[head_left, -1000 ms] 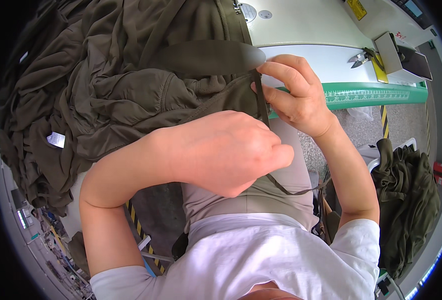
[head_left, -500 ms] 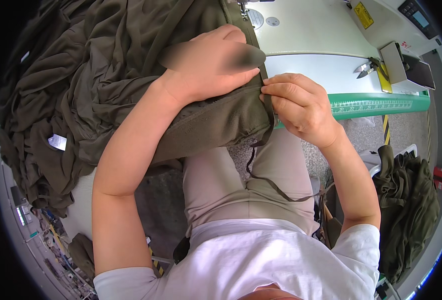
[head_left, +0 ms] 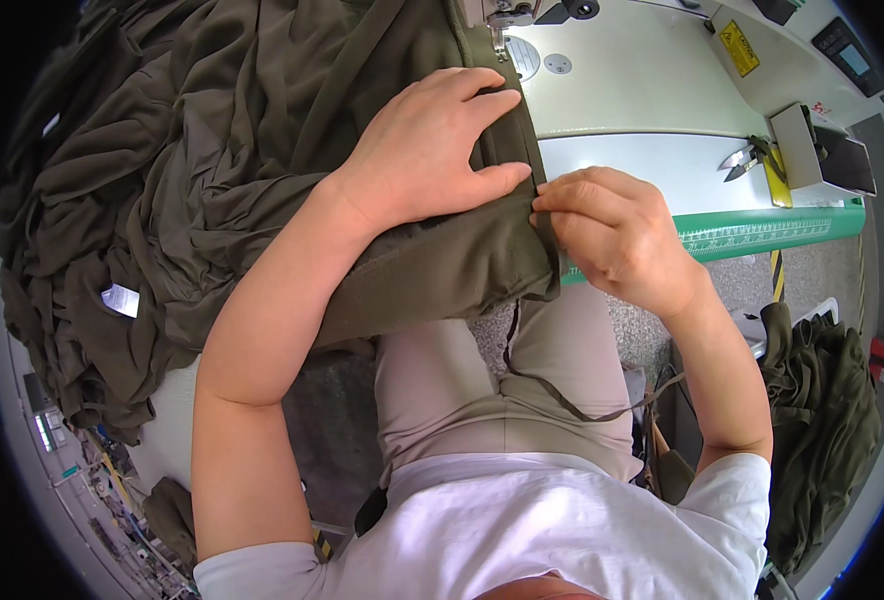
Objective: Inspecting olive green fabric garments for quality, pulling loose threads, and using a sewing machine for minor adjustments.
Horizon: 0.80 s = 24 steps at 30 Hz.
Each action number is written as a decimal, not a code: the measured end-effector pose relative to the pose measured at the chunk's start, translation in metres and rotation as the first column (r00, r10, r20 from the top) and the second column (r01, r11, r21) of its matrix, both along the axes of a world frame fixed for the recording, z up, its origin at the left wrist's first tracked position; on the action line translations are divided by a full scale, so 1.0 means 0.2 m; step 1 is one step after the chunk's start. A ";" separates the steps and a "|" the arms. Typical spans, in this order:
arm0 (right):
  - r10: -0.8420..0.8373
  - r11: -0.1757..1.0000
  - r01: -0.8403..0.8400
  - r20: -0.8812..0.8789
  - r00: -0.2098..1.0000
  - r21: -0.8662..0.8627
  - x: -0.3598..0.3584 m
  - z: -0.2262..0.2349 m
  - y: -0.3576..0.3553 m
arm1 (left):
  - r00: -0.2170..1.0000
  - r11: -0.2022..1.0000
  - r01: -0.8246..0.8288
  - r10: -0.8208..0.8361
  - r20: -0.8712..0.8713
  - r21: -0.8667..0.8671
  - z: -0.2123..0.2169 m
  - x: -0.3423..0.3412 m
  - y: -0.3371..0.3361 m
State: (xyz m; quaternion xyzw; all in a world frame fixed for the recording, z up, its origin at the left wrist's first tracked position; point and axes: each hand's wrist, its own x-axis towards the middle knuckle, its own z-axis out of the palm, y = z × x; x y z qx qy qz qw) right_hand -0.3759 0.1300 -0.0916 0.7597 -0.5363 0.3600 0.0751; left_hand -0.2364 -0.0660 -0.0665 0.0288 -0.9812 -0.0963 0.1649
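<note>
At the upper centre, the left hand (head_left: 427, 150) lay flat and open on the olive fabric (head_left: 262, 180), while the right hand (head_left: 617, 235) pinched the fabric's edge beside it.

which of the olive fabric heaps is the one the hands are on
The big heap on the table under the left hand and right hand; the other pile hangs apart at right.

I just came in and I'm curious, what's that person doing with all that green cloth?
A person sits at a sewing machine. Their left hand presses flat on a piece of olive-green fabric on the white table, just below the needle. Their right hand pinches the fabric's edge. A big heap of the same cloth lies to their left.
</note>
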 end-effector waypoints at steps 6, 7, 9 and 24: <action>-0.003 0.999 0.003 -0.003 1.000 0.033 -0.04 0.02 -0.06 | 1.000 0.999 -0.018 0.018 -0.001 0.032 0.00 -0.03 -0.05; -0.002 0.999 0.003 -0.003 1.000 0.035 -0.04 0.02 -0.06 | 1.000 0.999 -0.017 0.017 0.004 0.036 0.00 -0.03 -0.05; -0.009 0.999 0.009 -0.004 1.000 0.034 -0.04 0.02 -0.08 | 1.000 0.999 -0.017 0.017 0.009 0.042 0.00 -0.04 -0.07; -0.132 0.991 0.132 -0.071 0.989 -0.003 -0.04 0.04 -0.11 | 0.964 0.964 0.237 -0.218 -0.150 0.121 0.01 -0.12 -0.22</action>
